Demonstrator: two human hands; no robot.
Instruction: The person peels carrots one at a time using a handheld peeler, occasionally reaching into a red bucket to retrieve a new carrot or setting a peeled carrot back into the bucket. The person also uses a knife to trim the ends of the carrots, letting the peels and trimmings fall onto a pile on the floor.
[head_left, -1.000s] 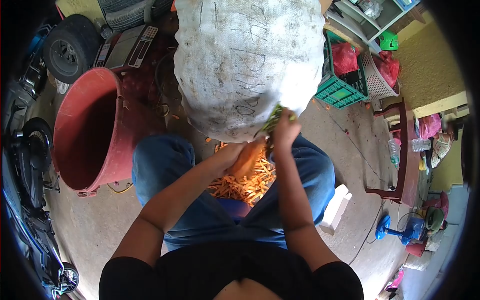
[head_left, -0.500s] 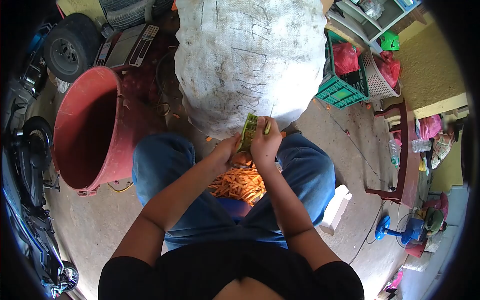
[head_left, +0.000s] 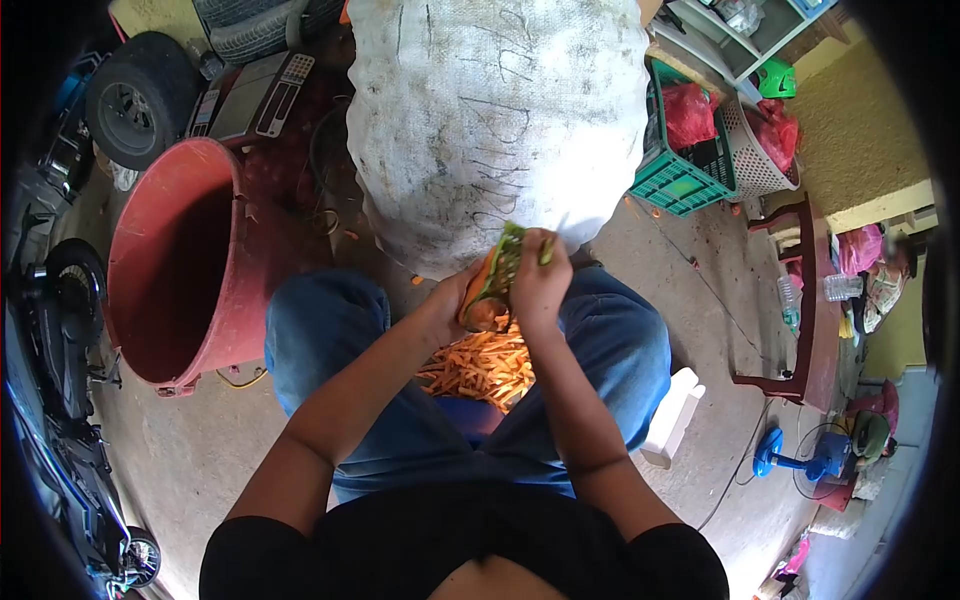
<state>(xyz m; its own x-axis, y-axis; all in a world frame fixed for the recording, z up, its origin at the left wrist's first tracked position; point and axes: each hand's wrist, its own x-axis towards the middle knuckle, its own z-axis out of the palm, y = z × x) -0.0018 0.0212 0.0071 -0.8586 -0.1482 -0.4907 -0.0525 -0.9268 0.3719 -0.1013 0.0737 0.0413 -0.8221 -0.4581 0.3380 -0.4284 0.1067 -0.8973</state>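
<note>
Between my knees, my right hand [head_left: 540,287] is closed round a green handheld slicer [head_left: 508,258], which is tilted, with openings in its face. My left hand [head_left: 450,308] is closed on an orange carrot [head_left: 487,315] pressed along the slicer's left side; its fingers are partly hidden. Directly below lies a heap of orange carrot strips [head_left: 480,368]. It rests in a blue container [head_left: 470,415] between my thighs, of which only the front part shows.
A bulging white sack [head_left: 500,130] stands right in front. To the left is a big red tub [head_left: 175,270], with a motorbike [head_left: 75,320] beyond. A green crate [head_left: 685,180], a white box [head_left: 670,418] and a blue fan [head_left: 800,462] are on the right.
My right hand and the slicer have shifted slightly to the right and turned, so more of the slicer's face and the carrot beside it shows. My left hand has moved a little.
</note>
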